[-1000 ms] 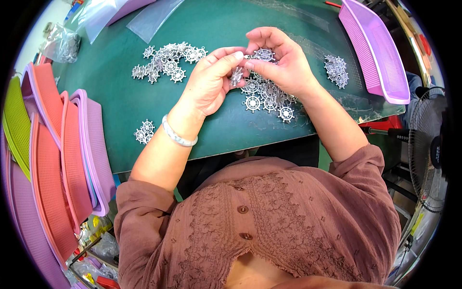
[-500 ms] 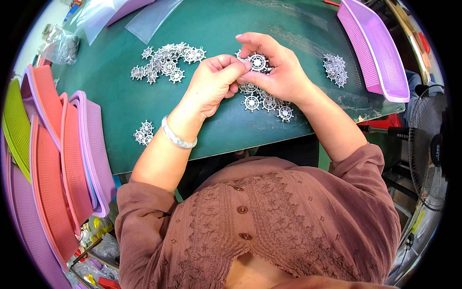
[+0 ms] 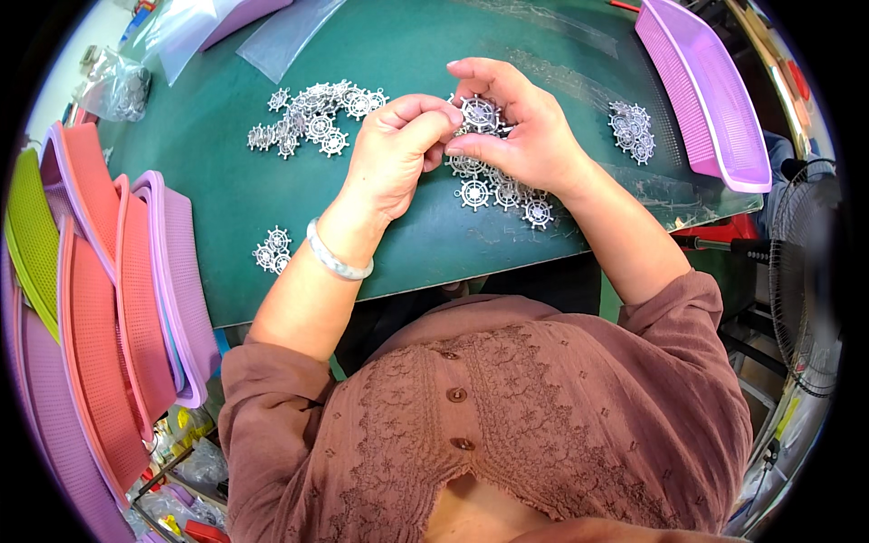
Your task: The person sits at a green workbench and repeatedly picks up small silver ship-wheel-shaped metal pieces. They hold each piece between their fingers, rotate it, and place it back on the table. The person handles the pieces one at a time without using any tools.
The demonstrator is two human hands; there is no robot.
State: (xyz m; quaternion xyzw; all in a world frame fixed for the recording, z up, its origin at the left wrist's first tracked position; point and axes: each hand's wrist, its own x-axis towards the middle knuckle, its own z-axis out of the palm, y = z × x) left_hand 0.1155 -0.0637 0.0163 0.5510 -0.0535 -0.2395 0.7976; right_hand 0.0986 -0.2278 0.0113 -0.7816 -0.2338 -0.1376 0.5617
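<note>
My left hand has thumb and fingers pinched together at the edge of a silver ship's wheel charm; whatever lies in the pinch is hidden. Around that charm curves my right hand, its thumb and forefinger arched apart, its other fingers partly hidden behind. Below the hands lies a pile of like charms on the green table. A larger heap of charms sits left of my left hand. Small groups of them lie at the near left and far right.
A purple basket stands along the table's right edge, with a fan beyond it. Stacked orange, purple and green baskets crowd the left side. Clear plastic bags lie at the back of the green table.
My left fingertips have drawn slightly left, away from my right thumb, and a gap shows between them. The charm at my right hand has shifted slightly up and left.
</note>
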